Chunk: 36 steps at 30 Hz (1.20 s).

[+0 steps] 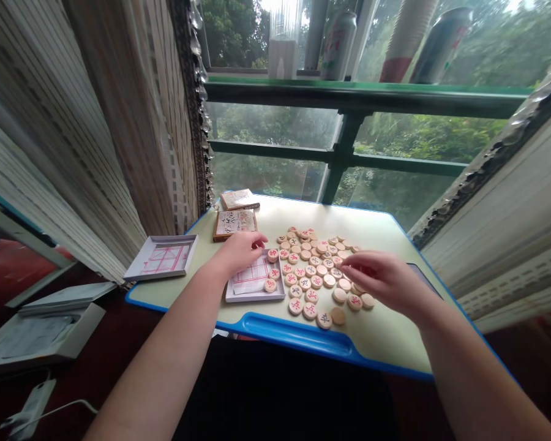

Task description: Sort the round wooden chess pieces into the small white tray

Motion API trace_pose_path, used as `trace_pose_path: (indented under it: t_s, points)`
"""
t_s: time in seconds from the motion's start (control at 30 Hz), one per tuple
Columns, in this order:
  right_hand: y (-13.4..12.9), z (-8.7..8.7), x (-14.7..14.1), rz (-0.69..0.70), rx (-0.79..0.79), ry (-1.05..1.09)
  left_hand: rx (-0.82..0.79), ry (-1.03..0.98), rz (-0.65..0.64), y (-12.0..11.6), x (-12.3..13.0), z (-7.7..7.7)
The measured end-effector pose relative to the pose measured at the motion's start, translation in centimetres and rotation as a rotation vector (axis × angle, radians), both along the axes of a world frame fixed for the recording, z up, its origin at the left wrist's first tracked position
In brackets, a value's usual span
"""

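Many round wooden pieces with red or dark characters lie spread over the pale table (381,229); one plain piece (338,316) is near the front. My left hand (243,250) hovers at the back of a shallow white box (255,299) with red lines inside; its fingers are curled, and what they hold, if anything, is hidden. Several pieces sit along the box's right side, among them a red-marked piece (270,285). My right hand (380,275) reaches over the right part of the spread, fingertips close together by a red-marked piece (337,261); any grip is too small to tell.
A second shallow box (190,257) lies at the table's left edge. Two small decorated boxes, one nearer (235,224) and one behind (239,199), stand at the back left. A dark flat device (425,277) is partly behind my right hand. Cans and cups line the window ledge.
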State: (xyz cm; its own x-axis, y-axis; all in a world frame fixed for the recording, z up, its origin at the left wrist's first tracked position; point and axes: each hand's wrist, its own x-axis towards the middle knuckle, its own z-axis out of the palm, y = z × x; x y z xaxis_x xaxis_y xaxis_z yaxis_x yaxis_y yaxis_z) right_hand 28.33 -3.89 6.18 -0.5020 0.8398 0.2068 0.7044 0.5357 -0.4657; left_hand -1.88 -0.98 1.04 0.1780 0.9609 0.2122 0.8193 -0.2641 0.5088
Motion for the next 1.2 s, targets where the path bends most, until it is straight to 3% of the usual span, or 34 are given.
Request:
trace_pose_path:
  t_s: [0.1,0.2,0.43,0.67,0.87,1.2]
  points:
    - [-1.0,-2.3,2.1,0.024,0.096,-0.027,0.0,0.028,-0.01,0.1,-0.2,-0.2]
    - [-1.9,-3.5,2.2,0.061,0.171,-0.077,-0.008,0.042,0.015,0.1,-0.4,-0.3]
    - [-2.2,-3.5,1.6,0.116,0.14,-0.165,0.007,0.071,-0.007,0.0,0.1,-0.1]
    - [-2.2,-3.5,1.6,0.087,0.091,-0.17,0.016,0.075,-0.004,0.0,0.6,-0.3]
    - [-2.2,-3.8,1.0,0.042,0.109,-0.146,0.024,0.091,0.002,0.0,0.5,-0.3]
    - [-1.5,-4.6,1.1,0.107,0.198,-0.131,0.024,0.105,-0.011,-0.1,0.6,-0.1]
